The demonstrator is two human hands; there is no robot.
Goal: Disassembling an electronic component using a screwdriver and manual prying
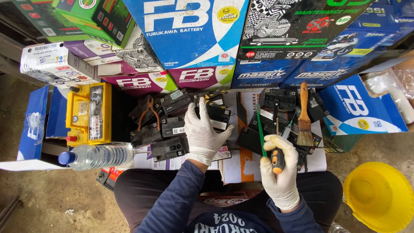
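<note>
Head view: left hand (202, 131), white glove, fingers spread, palm flat on a small black battery (214, 117) in the middle of the pile. It presses, doesn't grip. Right hand (280, 174), also gloved, is closed around a screwdriver (276, 149) with a black-orange handle, shaft pointing up and away toward the batteries on the right. A green toothbrush (260, 129) runs through the same fist or just beside it; can't tell which.

The battery sits on paper on the low work surface, touching other black batteries (168, 146). Pliers (148, 113) lie on the left cluster, a paintbrush (304, 116) on the right one. Yellow battery (88, 113) stands far left, water bottle (97, 156) lies in front of it. Yellow bucket (381, 196) at right.

Handling, my read: battery is rigid, dense for its size, smooth plastic case, likely slick under a glove. Take it by the two long sides, keep it upright and stay off the terminals.
</note>
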